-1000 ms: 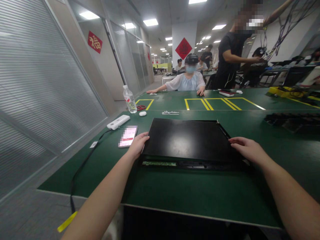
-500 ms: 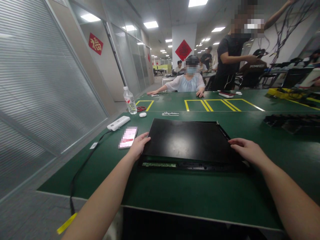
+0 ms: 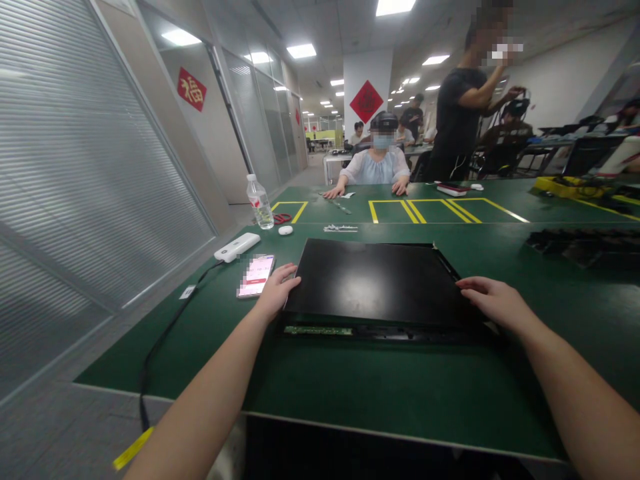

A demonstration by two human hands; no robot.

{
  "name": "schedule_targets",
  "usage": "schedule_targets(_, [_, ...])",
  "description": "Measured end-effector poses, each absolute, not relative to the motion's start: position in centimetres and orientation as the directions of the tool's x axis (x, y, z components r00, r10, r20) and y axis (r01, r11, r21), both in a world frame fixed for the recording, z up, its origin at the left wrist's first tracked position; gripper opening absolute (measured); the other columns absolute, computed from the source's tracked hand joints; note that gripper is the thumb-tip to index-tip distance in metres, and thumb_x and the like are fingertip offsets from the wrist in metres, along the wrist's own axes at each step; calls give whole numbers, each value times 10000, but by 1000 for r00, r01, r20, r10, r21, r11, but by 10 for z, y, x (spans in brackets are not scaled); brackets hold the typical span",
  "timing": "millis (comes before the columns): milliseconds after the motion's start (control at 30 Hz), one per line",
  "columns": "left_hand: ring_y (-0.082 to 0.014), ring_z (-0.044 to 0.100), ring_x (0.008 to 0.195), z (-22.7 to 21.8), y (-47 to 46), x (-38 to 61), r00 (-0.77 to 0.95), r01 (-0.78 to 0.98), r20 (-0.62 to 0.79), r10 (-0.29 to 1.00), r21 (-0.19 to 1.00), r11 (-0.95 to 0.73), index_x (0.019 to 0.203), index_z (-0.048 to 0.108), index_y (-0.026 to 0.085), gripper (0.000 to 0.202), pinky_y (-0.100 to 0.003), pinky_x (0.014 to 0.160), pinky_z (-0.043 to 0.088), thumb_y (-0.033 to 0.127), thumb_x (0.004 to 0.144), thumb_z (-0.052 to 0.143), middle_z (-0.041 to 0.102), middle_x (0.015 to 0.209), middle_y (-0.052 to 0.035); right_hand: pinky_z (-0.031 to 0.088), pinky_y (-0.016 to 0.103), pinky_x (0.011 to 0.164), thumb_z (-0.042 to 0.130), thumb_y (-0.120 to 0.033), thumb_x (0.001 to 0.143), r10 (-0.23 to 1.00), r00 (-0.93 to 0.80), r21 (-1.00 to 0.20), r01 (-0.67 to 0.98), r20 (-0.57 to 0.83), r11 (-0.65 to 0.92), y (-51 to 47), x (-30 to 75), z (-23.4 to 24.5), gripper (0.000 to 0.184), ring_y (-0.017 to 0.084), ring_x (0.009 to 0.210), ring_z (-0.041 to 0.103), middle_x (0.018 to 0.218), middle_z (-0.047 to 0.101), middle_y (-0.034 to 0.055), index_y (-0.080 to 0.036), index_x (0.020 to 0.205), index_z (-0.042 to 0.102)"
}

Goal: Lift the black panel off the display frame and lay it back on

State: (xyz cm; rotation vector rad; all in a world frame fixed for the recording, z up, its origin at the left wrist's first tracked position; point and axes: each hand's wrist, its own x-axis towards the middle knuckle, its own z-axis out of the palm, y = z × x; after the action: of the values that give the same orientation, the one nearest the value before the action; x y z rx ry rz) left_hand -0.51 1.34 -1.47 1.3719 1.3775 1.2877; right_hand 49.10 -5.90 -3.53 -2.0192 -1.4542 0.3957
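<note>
A glossy black screen panel [image 3: 370, 280] lies flat and slightly askew over a black frame [image 3: 420, 335] on the green table. Along the frame's near side, a strip of green circuit board [image 3: 318, 330] shows. At the panel's left edge, my left hand [image 3: 276, 292] grips with the thumb on top; its other fingertips lie along the side. My right hand [image 3: 493, 298] pinches the right edge, fingers bent together, and its thumb is partly hidden. Which layer the right fingertips grip, panel or frame, is hard to tell.
Left of the panel lie a phone [image 3: 257, 276], a white power bank [image 3: 237, 247] with a black strap, a small white case [image 3: 285, 230], a water bottle [image 3: 260, 202] and red scissors [image 3: 282, 218]. Small parts [image 3: 341, 229] lie behind. Dark pieces [image 3: 585, 247] sit right. A person [image 3: 377, 163] sits opposite.
My hands and the panel have hardly moved. The seated person's hand on the left side has drawn inward across the table, and the standing person has lowered a raised arm.
</note>
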Motion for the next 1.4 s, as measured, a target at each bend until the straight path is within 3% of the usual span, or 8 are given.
schedule_targets(200, [-336, 516, 1379, -16, 14, -6, -87, 319, 109, 990, 945, -76, 946, 795, 194, 249, -430, 1183, 377, 241, 704, 761, 599, 1423, -131, 562, 446, 828, 626, -439, 697, 927, 360, -623, 751, 106, -220, -61, 488, -31, 333, 262, 799, 720, 907, 793, 44, -270, 933, 789])
schedule_targets(467, [-373, 504, 1388, -29, 18, -10, 2, 435, 107, 994, 895, -97, 1042, 768, 156, 521, -446, 1185, 353, 419, 604, 870, 529, 1478, -190, 560, 452, 865, 632, -416, 694, 916, 398, -638, 719, 52, -276, -65, 477, -19, 314, 263, 819, 716, 919, 788, 44, -270, 924, 789])
schedule_targets(667, [-386, 488, 1398, -31, 21, -13, 16, 491, 122, 992, 863, -114, 1011, 770, 157, 528, -449, 1195, 334, 455, 586, 868, 561, 1431, -187, 558, 444, 857, 637, -414, 686, 924, 377, -633, 730, 61, -256, -65, 478, -19, 309, 264, 808, 717, 908, 791, 45, -268, 912, 788])
schedule_targets(1033, [-368, 491, 1405, -33, 22, -16, 105, 736, 132, 986, 656, -166, 1202, 723, 122, 610, -473, 1212, 343, 521, 740, 724, 527, 1480, -191, 550, 414, 815, 631, -431, 695, 929, 364, -617, 748, 70, -246, -60, 488, -30, 345, 263, 813, 722, 922, 792, 54, -258, 946, 795])
schedule_targets(1400, [-363, 512, 1387, -33, 22, -16, 122, 756, 144, 982, 628, -186, 1188, 729, 149, 554, -479, 1191, 381, 511, 770, 705, 541, 1471, -170, 541, 417, 831, 634, -429, 699, 924, 381, -623, 727, 18, -288, -62, 485, -23, 345, 262, 834, 718, 956, 789, 54, -262, 949, 803])
